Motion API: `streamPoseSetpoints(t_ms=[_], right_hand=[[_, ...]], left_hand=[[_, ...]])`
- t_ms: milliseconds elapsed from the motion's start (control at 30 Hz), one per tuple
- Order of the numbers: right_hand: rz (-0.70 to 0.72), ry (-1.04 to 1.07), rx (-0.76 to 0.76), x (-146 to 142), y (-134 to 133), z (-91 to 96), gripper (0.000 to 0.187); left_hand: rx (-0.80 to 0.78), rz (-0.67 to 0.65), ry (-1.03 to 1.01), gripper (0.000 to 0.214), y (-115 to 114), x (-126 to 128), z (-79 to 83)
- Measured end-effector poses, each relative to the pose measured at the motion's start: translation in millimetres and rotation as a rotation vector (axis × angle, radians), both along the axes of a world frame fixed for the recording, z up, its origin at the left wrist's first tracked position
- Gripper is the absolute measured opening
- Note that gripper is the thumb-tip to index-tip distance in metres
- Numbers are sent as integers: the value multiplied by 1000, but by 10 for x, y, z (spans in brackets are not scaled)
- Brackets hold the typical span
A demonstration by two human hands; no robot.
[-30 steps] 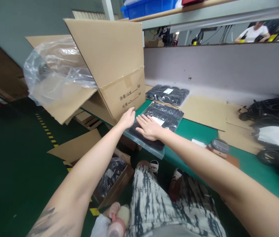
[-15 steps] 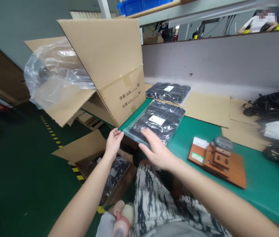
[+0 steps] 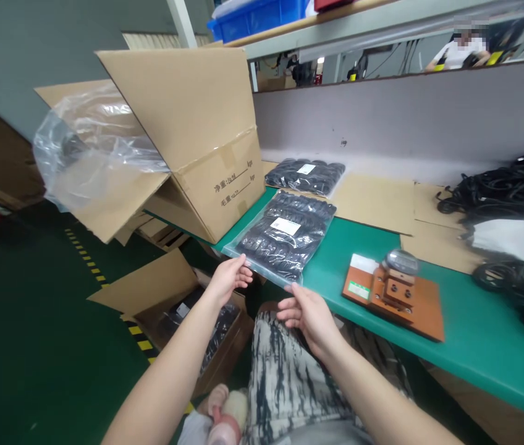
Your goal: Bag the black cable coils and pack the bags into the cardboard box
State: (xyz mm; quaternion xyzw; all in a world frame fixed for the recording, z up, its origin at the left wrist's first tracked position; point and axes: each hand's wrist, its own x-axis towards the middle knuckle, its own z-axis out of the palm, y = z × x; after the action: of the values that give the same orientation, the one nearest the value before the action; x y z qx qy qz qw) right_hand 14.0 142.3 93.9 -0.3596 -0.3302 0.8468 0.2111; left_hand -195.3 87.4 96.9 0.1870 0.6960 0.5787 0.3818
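2 bare hands, the left hand [image 3: 230, 278] and the right hand [image 3: 311, 318], reach the near side of a flat, see-through plastic bag [image 3: 266, 248] packed with rows of black, coiled, cable-like pieces. The left thumb lies on the bag's near margin with the fingers curled below it; the right fingertips meet its near right corner, the other fingers bent. Whether either hand pinches the film firmly, I cannot tell. The bag lies flat just beyond both hands, its near margin spanning the gap between them. Its film is glossy and creased, with a white rectangular label [image 3: 285, 226] on top.

The near margin reaches the front edge of the green bench top [image 3: 350, 238]. Below the left hand, an open brown cardboard box [image 3: 230, 353] on the floor holds more black bagged pieces. To the bag's right, a broad stretch of green separates it from an orange-brown board with a round gauge [image 3: 394, 290]. To its left, only a narrow green strip separates it from a large brown cardboard carton [image 3: 227, 176]. Just beyond lies a 2nd bag of black coils [image 3: 306, 178], beside flat brown cardboard sheets [image 3: 376, 201]. Farthest back sits a person in a white top [image 3: 464, 54].
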Motion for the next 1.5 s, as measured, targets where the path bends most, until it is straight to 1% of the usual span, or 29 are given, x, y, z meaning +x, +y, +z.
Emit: streamPoseSetpoints(t_ms=[67, 133, 200, 267, 300, 367, 400, 433, 467, 500, 533, 567, 600, 633, 700, 767, 800, 833, 867, 933, 1033, 1100, 1133, 1200, 1267, 1333, 1400, 1467, 1500], right_hand=[[-47, 30, -8, -23, -10, -34, 34], [-60, 40, -8, -28, -23, -80, 34], [-65, 39, -11, -29, -33, -112, 35], [-71, 30, -10, -37, -40, -125, 37], [-76, 27, -5, -43, -43, -126, 39], [-89, 25, 10, -59, -48, -127, 42], [-95, 25, 21, -67, -50, -130, 43], [-102, 25, 31, -74, -52, -133, 44], [-107, 25, 42, -80, -52, -138, 45], [-111, 25, 50, -86, -52, -142, 45], [-113, 24, 57, -90, -50, -147, 45], [-115, 23, 62, -94, -48, -151, 46], [-118, 23, 64, -97, -45, -154, 46], [-121, 24, 64, -101, -42, -156, 46], [-128, 28, 60, -107, -38, -159, 46], [-133, 33, 53, -109, -35, -162, 47], [-134, 35, 51, -110, -34, -163, 47], [-134, 37, 50, -109, -35, -164, 47], [-135, 40, 49, -109, -35, -165, 48], [-136, 42, 52, -108, -37, -165, 48], [-138, 39, 61, -106, -28, -169, 48], [-134, 39, 68, -93, -13, -173, 47], [-129, 38, 69, -80, -6, -174, 47], [-113, 32, 64, -37, 1, -176, 45], [-95, 19, 48, 13, -3, -181, 43], [-94, 3, 33, 51, -4, -196, 40], [-110, -5, 116, 68, 3, -218, 35], [-90, -4, 126, 76, 10, -228, 31], [-82, -2, 123, 80, 10, -223, 29]], left_hand=[[7, 26, 90, 34, 12, 17, 6], [-29, 35, 177, 34, 3, 25, 2], [-120, 8, 260, 37, -24, 26, 26], [-211, -17, 347, 43, -38, 40, 122], [-241, -17, 415, 46, -22, 62, 208], [-252, -14, 627, 47, 88, 148, 450], [-257, -42, 854, 48, 186, 214, 593], [-227, -99, 1065, 48, 312, 292, 738], [-188, -167, 1213, 49, 458, 377, 872], [-172, -203, 1320, 53, 616, 464, 983], [-186, -233, 1388, 60, 776, 550, 1058], [-207, -271, 1429, 67, 930, 629, 1088], [-224, -311, 1457, 72, 1069, 698, 1068], [-243, -350, 1474, 75, 1187, 756, 999], [-292, -434, 1485, 80, 1352, 827, 754], [-375, -520, 1442, 81, 1430, 841, 475], [-407, -552, 1410, 80, 1447, 833, 367], [-428, -569, 1383, 80, 1455, 821, 297], [-438, -578, 1366, 80, 1459, 808, 267], [-420, -576, 1373, 82, 1455, 798, 308], [-317, -555, 1435, 83, 1418, 840, 425], [-262, -568, 1467, 82, 1378, 895, 415], [-265, -590, 1467, 82, 1357, 927, 385], [-327, -644, 1426, 81, 1326, 985, 327], [-402, -666, 1356, 80, 1322, 1010, 341], [-417, -672, 1330, 80, 1357, 969, 433], [-374, -633, 1366, 78, 1406, 869, 533], [-367, -594, 1359, 78, 1414, 765, 561], [-388, -586, 1344, 77, 1394, 728, 538]])
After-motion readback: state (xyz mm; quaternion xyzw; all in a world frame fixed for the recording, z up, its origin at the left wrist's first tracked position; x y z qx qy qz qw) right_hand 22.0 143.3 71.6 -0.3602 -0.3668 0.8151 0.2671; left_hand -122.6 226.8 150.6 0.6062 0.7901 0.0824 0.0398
